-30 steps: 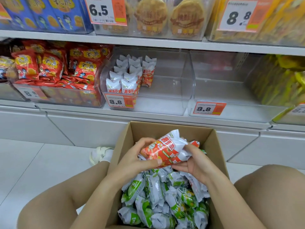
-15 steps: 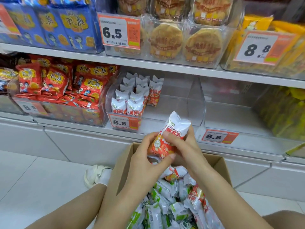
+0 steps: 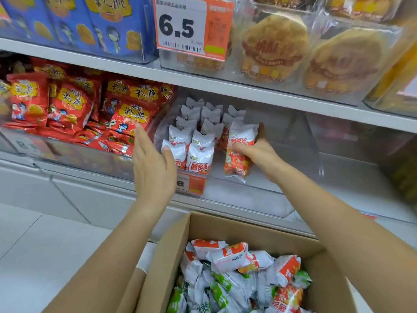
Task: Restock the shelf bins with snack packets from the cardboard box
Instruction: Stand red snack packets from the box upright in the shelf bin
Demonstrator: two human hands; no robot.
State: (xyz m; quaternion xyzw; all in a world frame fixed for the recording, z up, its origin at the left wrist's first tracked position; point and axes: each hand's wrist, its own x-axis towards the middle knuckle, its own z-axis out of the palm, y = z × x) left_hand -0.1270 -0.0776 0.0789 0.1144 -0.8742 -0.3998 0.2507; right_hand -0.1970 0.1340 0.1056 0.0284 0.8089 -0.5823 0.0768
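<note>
**Mia:** What was the right hand [image 3: 255, 154] doing?

**Ben:** It held one snack packet [image 3: 239, 152]. The fingers and thumb were curled round its middle. The packet was white on top and orange below. It stood almost straight up inside the clear shelf bin [image 3: 282, 168], just to the right of the rows of packets [image 3: 198, 134] already standing there.

**Mia:** And the left hand [image 3: 153, 166]?

**Ben:** It held nothing. The fingers were straight and loose. The thumb tip was right at the front left packet in the rows, but I could not tell if it pressed on it. The hand was up at the bin's front left corner, over part of the orange price tag [image 3: 191, 182] on the bin's front edge.

**Mia:** Where was the cardboard box [image 3: 225, 224]?

**Ben:** On the floor below the shelf, open at the top, between the two arms. Lots of packets lay jumbled inside, some orange and white, some green and white.

**Mia:** What else was near?

**Ben:** Red packets [image 3: 74, 105] filled the bin on the left. The shelf above had blue boxes [image 3: 79, 21], round cakes in clear wrap [image 3: 275, 46], and a big tag reading 6.5 [image 3: 180, 26].
</note>
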